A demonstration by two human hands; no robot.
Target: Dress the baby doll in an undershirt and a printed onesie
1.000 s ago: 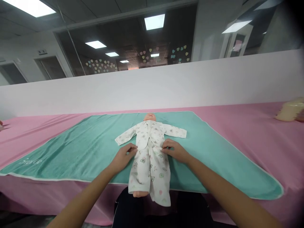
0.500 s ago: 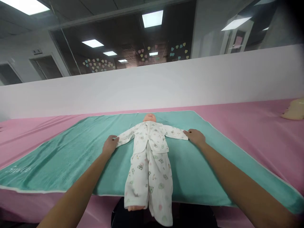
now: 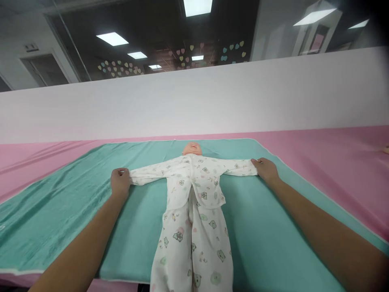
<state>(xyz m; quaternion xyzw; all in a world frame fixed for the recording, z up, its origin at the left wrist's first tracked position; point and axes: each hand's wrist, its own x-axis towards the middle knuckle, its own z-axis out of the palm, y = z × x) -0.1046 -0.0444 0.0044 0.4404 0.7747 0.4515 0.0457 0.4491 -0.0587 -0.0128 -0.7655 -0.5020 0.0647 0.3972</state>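
A baby doll (image 3: 191, 151) lies on its back in the middle of a green blanket (image 3: 75, 207). Its head (image 3: 192, 147) is at the far end, and its legs point at the person. It wears a white top (image 3: 194, 180) with little animal pictures on it. Below the chest, the two front sides of the top spread apart, like a tent door. The white pants (image 3: 191, 247) have little pictures too, and they run off the bottom of the view, so the feet can't be seen.

Both sleeves are pulled out wide to the sides. The left hand (image 3: 120, 181) has its grip closed on the end of one sleeve (image 3: 148, 172). The right hand (image 3: 266, 168) has its grip closed on the end of the other sleeve (image 3: 238, 167). Both of the person's arms reach in from the bottom corners.

The blanket has a thin white edge and some wrinkles on the left. It lies on a pink-covered bench (image 3: 328, 162). Behind that is a long white wall (image 3: 194, 101). Above the wall is dark glass (image 3: 158, 36) with paper hearts (image 3: 120, 69) and bright square lights (image 3: 197, 7).
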